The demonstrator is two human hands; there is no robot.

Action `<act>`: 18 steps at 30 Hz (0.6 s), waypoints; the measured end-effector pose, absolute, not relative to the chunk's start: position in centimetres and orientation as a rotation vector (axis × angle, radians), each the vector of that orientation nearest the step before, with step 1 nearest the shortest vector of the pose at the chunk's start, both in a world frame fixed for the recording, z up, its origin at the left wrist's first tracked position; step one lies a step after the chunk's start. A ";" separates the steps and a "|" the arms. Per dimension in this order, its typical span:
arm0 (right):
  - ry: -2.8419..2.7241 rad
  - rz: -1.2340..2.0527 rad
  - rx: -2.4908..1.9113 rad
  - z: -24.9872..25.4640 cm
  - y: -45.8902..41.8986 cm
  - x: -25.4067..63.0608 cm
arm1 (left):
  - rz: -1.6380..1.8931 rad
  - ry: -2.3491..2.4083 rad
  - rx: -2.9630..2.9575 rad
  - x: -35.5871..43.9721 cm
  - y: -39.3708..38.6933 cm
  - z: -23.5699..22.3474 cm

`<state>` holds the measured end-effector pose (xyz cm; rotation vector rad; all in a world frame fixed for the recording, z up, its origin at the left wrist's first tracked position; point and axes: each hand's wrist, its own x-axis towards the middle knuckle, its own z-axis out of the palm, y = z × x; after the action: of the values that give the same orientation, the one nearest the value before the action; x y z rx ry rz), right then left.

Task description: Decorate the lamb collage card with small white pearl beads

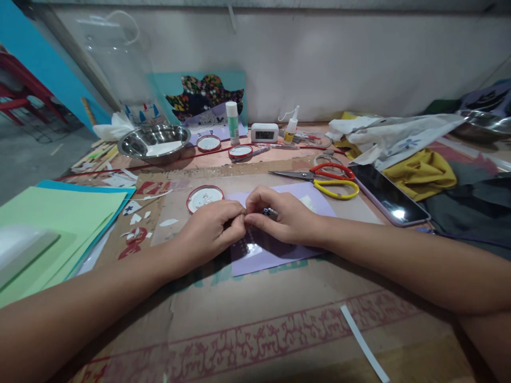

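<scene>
My left hand [211, 234] and my right hand [285, 215] meet fingertip to fingertip over a lilac paper sheet [275, 250] lying on brown cardboard [247, 319]. Both hands have their fingers pinched together. A small dark metal piece [270, 213] shows between the right hand's fingers; I cannot make out what it is. What the left fingers pinch is hidden. A red-rimmed round lid [204, 198] with white bits lies just beyond the left hand.
Red and yellow scissors [329, 178] and a phone [389, 194] lie at the right. Green paper sheets [59, 223] lie at the left. A steel bowl [154, 141], glue stick [232, 123], small clock [264, 132], glue bottle [291, 127] and cloths [399, 138] stand behind.
</scene>
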<state>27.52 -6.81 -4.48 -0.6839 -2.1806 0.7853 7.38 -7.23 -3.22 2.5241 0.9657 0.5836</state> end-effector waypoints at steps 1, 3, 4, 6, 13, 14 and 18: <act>-2.175 0.787 -0.680 -4.5 -6.8 27.6 | 0.579 0.959 2.509 7.4 -7.3 -3.2; -2.156 0.778 -0.676 -4.5 -6.7 27.6 | 0.579 0.940 2.478 7.3 -7.3 -3.1; -2.146 0.771 -0.679 -4.5 -6.7 27.7 | 0.590 0.924 2.465 7.3 -7.3 -3.1; -2.125 0.759 -0.688 -4.5 -6.6 27.7 | 0.622 0.885 2.447 7.2 -7.3 -3.1; -2.112 0.770 -0.696 -4.4 -6.6 27.8 | 0.638 0.826 2.449 7.1 -7.3 -3.3; -2.113 0.772 -0.693 -4.4 -6.6 27.8 | 0.643 0.830 2.455 7.2 -7.3 -3.4; -2.121 0.793 -0.668 -4.5 -6.5 27.8 | 0.665 0.854 2.468 7.2 -7.2 -3.4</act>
<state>27.85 -6.53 -4.52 -0.6684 -2.1206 0.7929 7.24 -7.24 -3.44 2.4681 0.8540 0.6648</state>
